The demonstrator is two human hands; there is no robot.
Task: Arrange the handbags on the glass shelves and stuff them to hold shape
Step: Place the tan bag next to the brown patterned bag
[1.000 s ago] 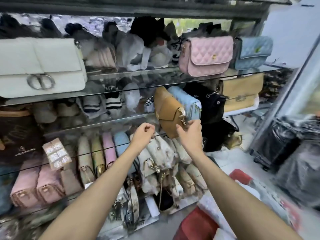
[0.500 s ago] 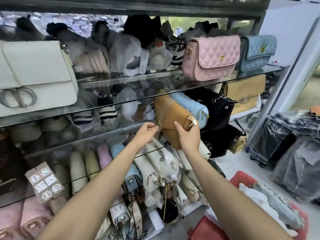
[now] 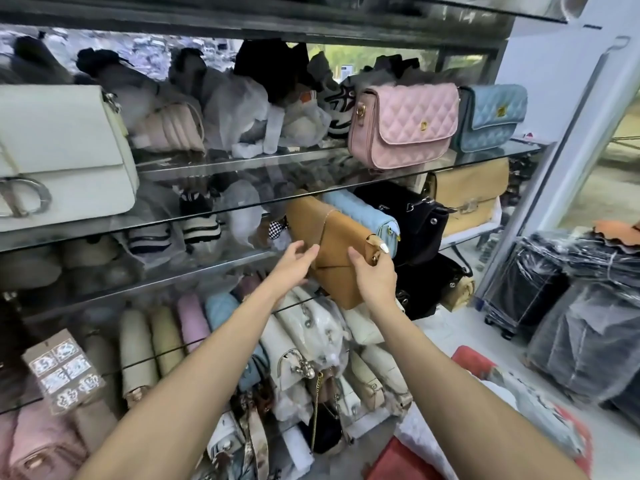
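A tan envelope-flap handbag (image 3: 332,244) stands tilted on the middle glass shelf (image 3: 207,268), leaning against a light blue quilted bag (image 3: 363,216). My right hand (image 3: 374,271) grips the tan bag's lower right edge near its gold ring. My left hand (image 3: 294,265) has its fingers apart, with the fingertips at the bag's left edge. On the upper glass shelf (image 3: 242,206) sit a pink quilted bag (image 3: 405,123), a blue quilted bag (image 3: 491,116) and a large white bag (image 3: 62,150).
A black bag (image 3: 419,220) and a beige bag (image 3: 467,192) stand right of the tan one. Rows of upright bags (image 3: 166,341) fill the lower shelves. Plastic-wrapped black cases (image 3: 526,282) stand on the floor at right, beside a red mat (image 3: 474,362).
My left hand has gone from a fist to spread fingers at the tan bag's left edge. The tan bag has turned its flap face toward me, with my right hand lower on it.
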